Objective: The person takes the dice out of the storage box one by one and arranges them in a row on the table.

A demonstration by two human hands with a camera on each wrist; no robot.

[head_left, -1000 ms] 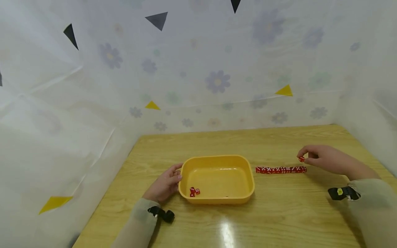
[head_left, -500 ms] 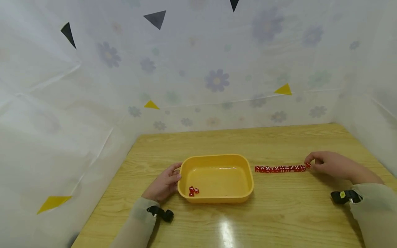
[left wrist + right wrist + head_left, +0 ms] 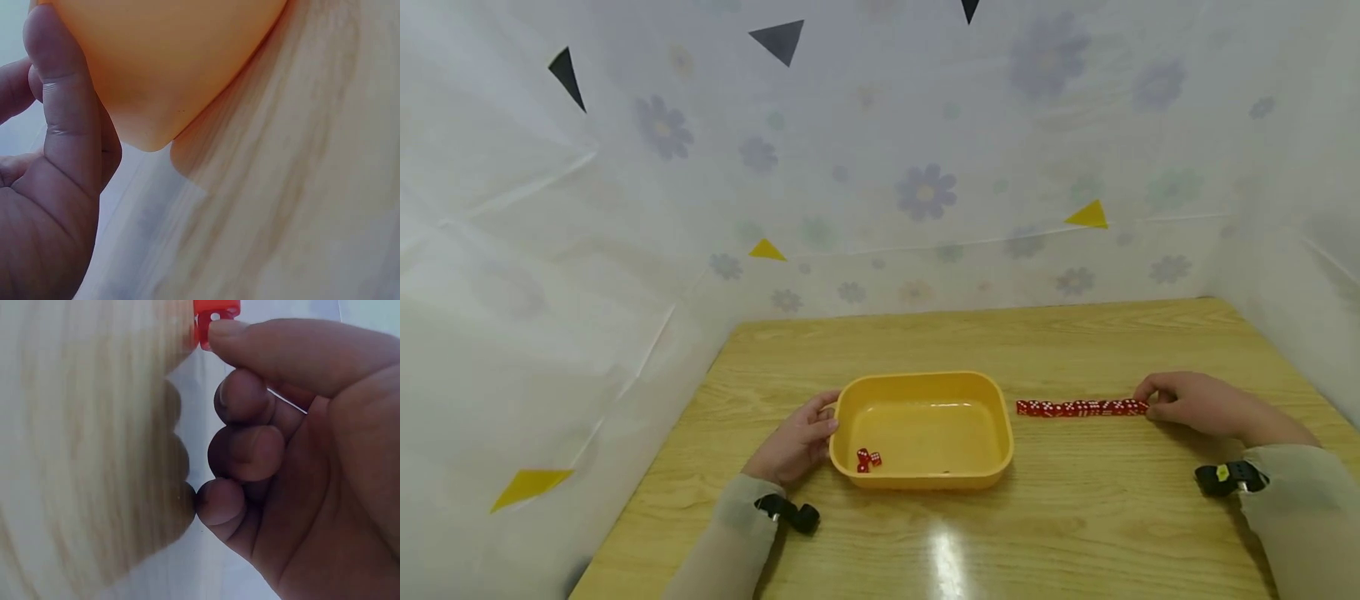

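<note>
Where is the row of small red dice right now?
In the head view, the row of small red dice lies on the wooden table, right of the yellow plastic tray, its right end at the right hand.

One yellow plastic tray (image 3: 922,383) on desk (image 3: 1075,517). Three red dice (image 3: 867,459) in tray, at its 8 o'clock corner. One row of red dice (image 3: 1078,407) at tray's 3 o'clock; exact count in row unreadable. Two hands: left hand (image 3: 796,443), right hand (image 3: 1198,404).
</note>
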